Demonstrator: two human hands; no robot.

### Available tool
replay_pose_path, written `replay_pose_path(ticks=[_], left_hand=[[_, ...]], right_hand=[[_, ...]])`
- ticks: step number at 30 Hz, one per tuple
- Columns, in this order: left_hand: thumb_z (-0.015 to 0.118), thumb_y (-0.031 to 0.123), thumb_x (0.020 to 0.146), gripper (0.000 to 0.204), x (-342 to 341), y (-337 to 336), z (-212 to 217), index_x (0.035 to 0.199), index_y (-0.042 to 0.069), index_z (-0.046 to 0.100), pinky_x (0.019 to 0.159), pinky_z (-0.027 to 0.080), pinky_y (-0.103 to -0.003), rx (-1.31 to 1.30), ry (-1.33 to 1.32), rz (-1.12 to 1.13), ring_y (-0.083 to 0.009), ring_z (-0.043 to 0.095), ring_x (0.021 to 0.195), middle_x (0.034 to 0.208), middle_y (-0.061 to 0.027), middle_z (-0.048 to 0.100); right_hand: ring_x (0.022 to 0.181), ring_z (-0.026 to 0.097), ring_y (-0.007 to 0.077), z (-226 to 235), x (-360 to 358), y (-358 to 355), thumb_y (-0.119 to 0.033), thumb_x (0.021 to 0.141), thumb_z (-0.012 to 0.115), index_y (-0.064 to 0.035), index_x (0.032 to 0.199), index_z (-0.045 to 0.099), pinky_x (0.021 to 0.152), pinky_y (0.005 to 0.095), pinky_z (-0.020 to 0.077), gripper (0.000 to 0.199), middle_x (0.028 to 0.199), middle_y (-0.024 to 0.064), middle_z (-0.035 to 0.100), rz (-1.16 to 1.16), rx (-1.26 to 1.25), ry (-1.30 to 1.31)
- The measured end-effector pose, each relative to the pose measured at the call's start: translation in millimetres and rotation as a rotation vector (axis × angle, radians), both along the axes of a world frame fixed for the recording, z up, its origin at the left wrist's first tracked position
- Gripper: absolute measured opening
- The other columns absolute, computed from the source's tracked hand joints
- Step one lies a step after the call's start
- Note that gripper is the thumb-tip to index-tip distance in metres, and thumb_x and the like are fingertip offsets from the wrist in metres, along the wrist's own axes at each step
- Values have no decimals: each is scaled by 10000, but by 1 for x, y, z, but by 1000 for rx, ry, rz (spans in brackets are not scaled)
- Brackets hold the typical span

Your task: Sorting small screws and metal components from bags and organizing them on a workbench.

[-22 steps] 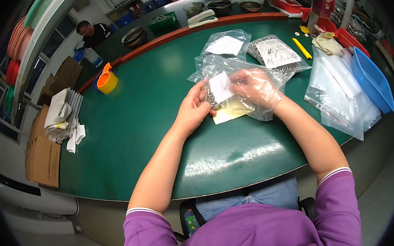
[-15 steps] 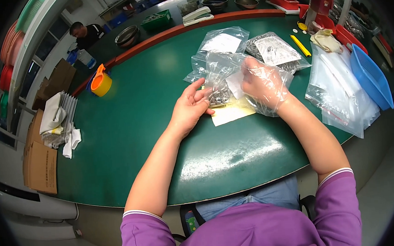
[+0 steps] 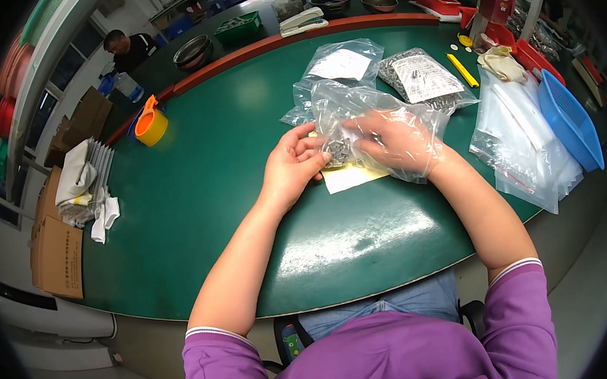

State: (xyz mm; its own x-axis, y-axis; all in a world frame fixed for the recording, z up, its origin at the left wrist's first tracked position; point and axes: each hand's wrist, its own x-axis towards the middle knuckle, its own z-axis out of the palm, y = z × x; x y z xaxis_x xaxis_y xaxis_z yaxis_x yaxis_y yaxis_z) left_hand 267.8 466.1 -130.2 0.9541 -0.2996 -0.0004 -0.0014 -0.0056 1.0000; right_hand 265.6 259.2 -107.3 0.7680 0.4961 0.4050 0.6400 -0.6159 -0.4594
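A clear plastic bag (image 3: 333, 106) with a heap of small metal parts (image 3: 337, 152) in its lower left lies in front of me. My left hand (image 3: 293, 160) curls its fingers and thumb round the bag's left edge, beside the parts. Through the bag's opening on the right reaches my right hand (image 3: 400, 140), seen through the film. Its fingers are stretched toward the parts, apart from each other, with nothing visible gripped. A bit of white paper shows under them, mostly hidden. Yellow paper (image 3: 352, 177) lies partly under the bag.
Behind are a bag with a white sheet (image 3: 340, 65) and a labelled bag full of dark parts (image 3: 419, 76). A yellow cutter (image 3: 463, 70), empty plastic bags (image 3: 518, 139) and a blue basket (image 3: 570, 121) are at right. An orange-yellow cup (image 3: 151, 128) stands at left.
My right hand has gone from a closed grip on white paper inside the bag to outstretched fingers, lower and nearer the metal parts. The left hand stays almost in place.
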Motion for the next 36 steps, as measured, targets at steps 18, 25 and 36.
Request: replay_pose_path(ticks=[18,25,36], left_hand=[[570,-50,746,651,-5,-4,-3,1295,-16,222,512,443,-189,-25,-90,29,-91,547,713,970,-103,522],[595,6,765,457,0,2,-1,1180,-16,404,474,410,-165,202,-159,238,-60,553,730,934,-62,556],[579,3,775,310,10,15,-12,1074,-18,500,743,453,-210,231,-270,370,-92,562,804,964,-68,572]], right_hand=[[839,557,262,-8,1,5,-124,687,636,-73,982,569,755,348,443,308,883,115,578,160,7,91],[769,592,215,7,6,-6,-153,718,633,-69,862,628,704,306,461,167,856,116,616,-34,46,251],[644,565,98,32,10,-30,-81,747,626,3,934,630,627,245,481,205,808,58,625,87,232,654]])
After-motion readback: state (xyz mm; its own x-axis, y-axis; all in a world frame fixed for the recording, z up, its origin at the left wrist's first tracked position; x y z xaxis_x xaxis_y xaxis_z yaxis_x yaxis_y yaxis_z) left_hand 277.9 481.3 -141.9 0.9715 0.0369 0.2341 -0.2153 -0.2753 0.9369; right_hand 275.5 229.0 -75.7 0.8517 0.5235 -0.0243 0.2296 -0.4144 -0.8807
